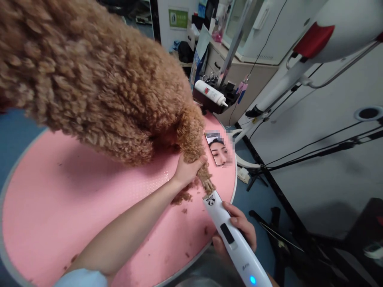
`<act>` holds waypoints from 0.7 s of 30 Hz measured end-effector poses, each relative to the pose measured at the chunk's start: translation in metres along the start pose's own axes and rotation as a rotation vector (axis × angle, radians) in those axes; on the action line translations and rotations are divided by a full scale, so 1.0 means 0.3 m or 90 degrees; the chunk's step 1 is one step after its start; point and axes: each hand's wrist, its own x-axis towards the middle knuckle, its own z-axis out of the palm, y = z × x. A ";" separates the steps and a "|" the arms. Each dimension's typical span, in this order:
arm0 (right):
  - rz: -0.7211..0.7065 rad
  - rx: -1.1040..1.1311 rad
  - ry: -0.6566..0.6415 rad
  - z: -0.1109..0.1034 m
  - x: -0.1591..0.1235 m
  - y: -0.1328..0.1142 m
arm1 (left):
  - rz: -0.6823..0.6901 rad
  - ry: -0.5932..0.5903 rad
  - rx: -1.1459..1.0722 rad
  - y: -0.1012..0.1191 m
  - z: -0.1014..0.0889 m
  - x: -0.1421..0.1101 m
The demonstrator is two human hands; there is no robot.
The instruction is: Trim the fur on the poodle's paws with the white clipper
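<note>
Left hand (188,171) grips dog's leg (192,137); right hand (244,227) clasps white clippers (236,245) — at the paw (208,185).

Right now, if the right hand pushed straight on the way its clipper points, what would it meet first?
Most likely the dog's paw, right at the tip of the white clipper in the right hand; whether they touch is unclear.

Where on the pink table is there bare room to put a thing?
Mostly bare: the left of the table, between the dog and the left forearm. Crowded: the right, with phone, left hand, held leg, clipper and loose hair.
</note>
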 end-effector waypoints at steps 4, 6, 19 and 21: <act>0.030 0.009 0.022 -0.004 0.020 -0.012 | 0.004 -0.004 -0.002 0.000 0.000 0.000; 0.041 0.011 0.020 0.003 0.027 -0.011 | 0.003 -0.001 -0.004 -0.001 -0.001 -0.001; 0.043 0.047 0.015 -0.001 0.027 -0.015 | 0.005 0.002 -0.016 -0.009 -0.002 0.003; 0.058 0.057 0.013 -0.003 0.027 -0.019 | 0.002 -0.003 -0.019 -0.009 -0.003 0.003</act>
